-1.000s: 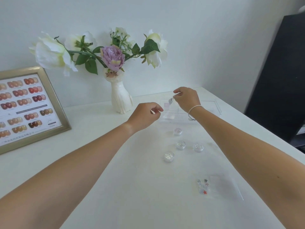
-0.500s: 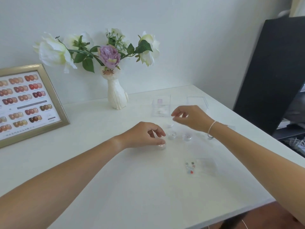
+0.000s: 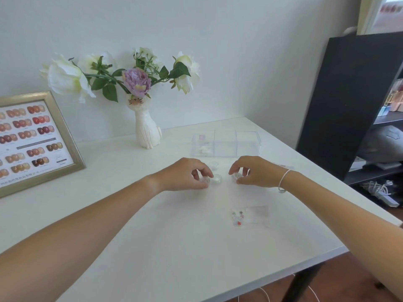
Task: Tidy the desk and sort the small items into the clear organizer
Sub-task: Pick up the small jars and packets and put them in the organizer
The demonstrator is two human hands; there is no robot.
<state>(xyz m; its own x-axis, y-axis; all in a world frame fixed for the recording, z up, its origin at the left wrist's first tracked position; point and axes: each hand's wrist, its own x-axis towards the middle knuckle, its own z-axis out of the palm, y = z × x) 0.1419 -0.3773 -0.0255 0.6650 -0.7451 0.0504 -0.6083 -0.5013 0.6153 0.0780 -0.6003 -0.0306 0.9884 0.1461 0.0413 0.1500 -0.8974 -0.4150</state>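
On the white desk (image 3: 152, 247) the clear organizer (image 3: 225, 143) stands just beyond both hands. A small jar (image 3: 206, 180) is pinched by the left hand (image 3: 185, 174), another (image 3: 236, 176) by the right hand (image 3: 255, 172); each should be lifted level and lowered into one compartment.

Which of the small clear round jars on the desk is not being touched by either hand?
The jar farthest back, just in front of the clear organizer. It sits alone between the hands; the other jars are at the fingertips.
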